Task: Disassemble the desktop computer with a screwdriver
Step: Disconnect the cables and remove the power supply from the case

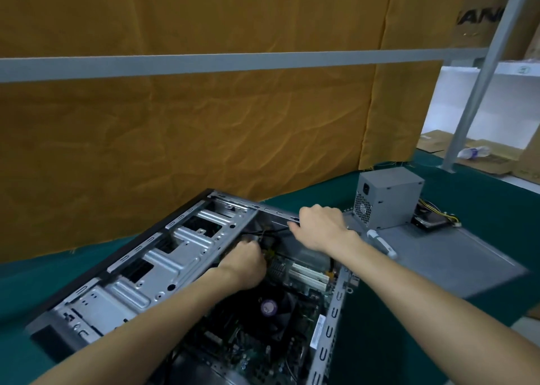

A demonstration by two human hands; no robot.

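While right hand grips case rim | left hand curled inside (hold unclear) | both arms outstretched

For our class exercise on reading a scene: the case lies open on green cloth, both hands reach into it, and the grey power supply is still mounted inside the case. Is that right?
Not quite. The head view shows the power supply already out, standing on the side panel to the right of the case. The rest holds: the case lies open on green cloth, with the left hand and right hand reaching into it.

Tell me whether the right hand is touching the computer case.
Touching: the head view shows the right hand gripping the far top edge of the computer case.
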